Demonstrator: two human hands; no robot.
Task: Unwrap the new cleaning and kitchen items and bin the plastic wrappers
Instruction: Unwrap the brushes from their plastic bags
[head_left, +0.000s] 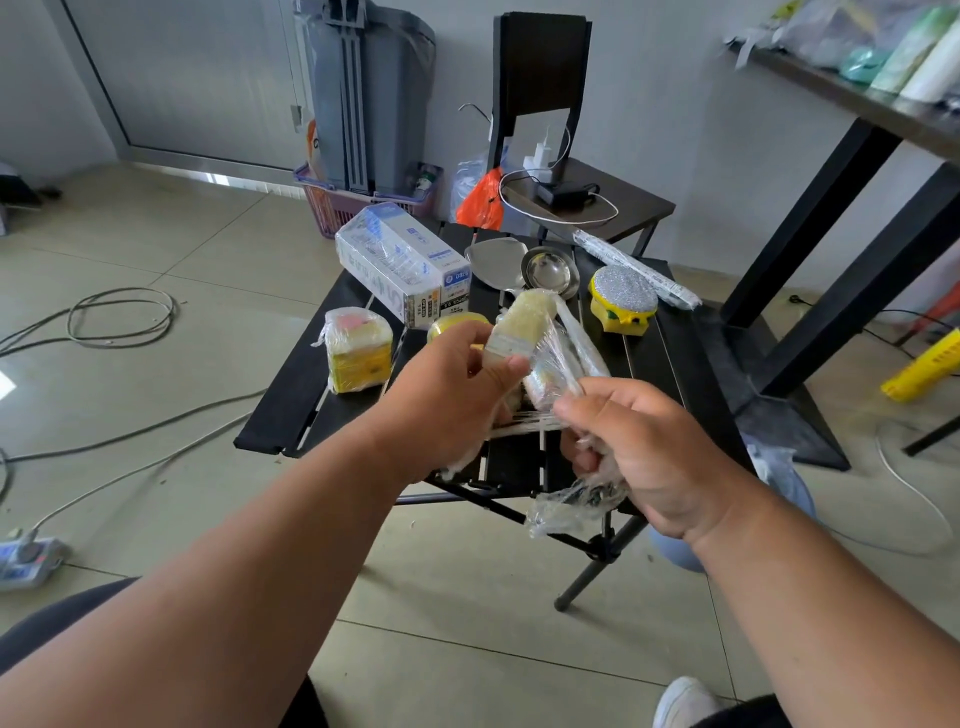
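Hands (457, 384) (644, 457) peeling wrapper (558, 364), box (405, 265) reading "180"

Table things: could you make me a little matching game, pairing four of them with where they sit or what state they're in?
Things:
1. Ladle
2. Yellow sponge pack
3. Glitter scrubber
4. Plastic wrap

States:
A. bunched in the right hand
B. bare metal at the table's far side
C. unwrapped, right side
D. still wrapped, left side

Pairs: 1-B, 2-D, 3-C, 4-A
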